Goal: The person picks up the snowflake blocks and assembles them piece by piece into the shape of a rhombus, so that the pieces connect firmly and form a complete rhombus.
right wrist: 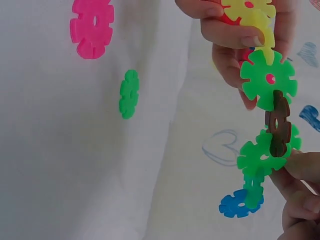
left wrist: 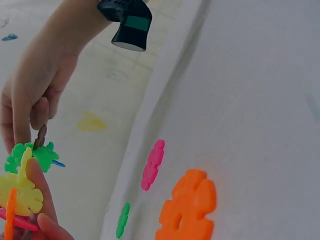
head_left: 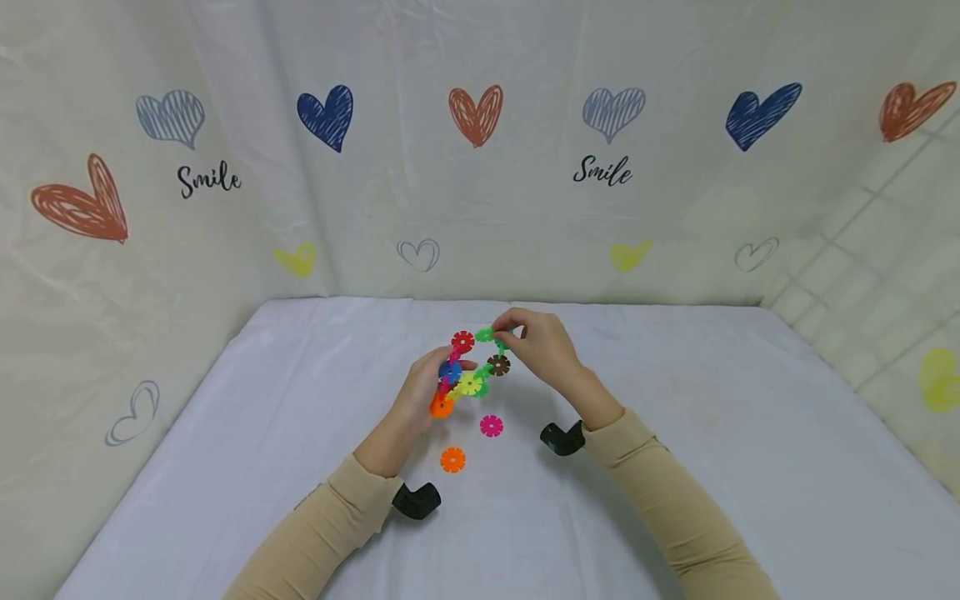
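Several slotted plastic discs are joined into a curved chain, held above the table between both hands. My left hand (head_left: 420, 390) grips its left part, around the orange, blue and yellow discs (head_left: 470, 383). At the other end, thumb and fingers of my right hand (head_left: 546, 348) pinch a green disc (right wrist: 262, 156). Between the hands are another green disc (right wrist: 265, 75) and a brown disc (head_left: 498, 365). A blue disc (right wrist: 241, 204) hangs at the end near my right fingers. One red disc (head_left: 462, 342) stands up at the left hand's fingertips.
On the white-covered table (head_left: 675, 467) lie a loose pink disc (head_left: 491, 426) and an orange disc (head_left: 452, 460). A loose green disc (right wrist: 129, 94) lies past the pink one. Black wrist cameras (head_left: 417, 501) hang under both forearms. A heart-printed curtain (head_left: 480, 208) stands behind.
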### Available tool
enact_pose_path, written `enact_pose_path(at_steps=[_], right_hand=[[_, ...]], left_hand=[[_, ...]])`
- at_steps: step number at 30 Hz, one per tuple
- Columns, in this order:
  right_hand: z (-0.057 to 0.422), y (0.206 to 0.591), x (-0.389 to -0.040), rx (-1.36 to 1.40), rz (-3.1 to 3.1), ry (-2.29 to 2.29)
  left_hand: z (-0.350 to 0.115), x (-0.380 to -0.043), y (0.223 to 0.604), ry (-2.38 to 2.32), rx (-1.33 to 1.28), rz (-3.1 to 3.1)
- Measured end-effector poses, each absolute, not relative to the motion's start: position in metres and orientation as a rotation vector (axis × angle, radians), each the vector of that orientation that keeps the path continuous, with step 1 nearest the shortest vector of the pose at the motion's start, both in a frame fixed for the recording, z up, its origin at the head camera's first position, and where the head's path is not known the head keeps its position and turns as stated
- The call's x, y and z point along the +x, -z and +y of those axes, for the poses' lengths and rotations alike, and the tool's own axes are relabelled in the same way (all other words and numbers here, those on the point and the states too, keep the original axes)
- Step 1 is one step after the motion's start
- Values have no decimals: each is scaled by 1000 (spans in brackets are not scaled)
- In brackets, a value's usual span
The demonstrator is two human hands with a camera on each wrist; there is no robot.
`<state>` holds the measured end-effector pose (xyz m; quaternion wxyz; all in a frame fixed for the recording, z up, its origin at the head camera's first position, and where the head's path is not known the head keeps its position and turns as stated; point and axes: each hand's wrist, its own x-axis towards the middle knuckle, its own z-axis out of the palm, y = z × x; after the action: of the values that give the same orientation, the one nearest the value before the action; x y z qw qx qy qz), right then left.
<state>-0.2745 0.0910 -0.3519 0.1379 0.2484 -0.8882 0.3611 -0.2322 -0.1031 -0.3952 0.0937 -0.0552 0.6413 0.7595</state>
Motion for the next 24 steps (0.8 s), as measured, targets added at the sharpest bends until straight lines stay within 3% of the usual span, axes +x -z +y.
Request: enact_pose_path(at_steps=[24], right_hand=[[88, 355, -275, 732, -2597, -1000]], left_hand=[[-102, -232, 394, -2263, -74, 1901]])
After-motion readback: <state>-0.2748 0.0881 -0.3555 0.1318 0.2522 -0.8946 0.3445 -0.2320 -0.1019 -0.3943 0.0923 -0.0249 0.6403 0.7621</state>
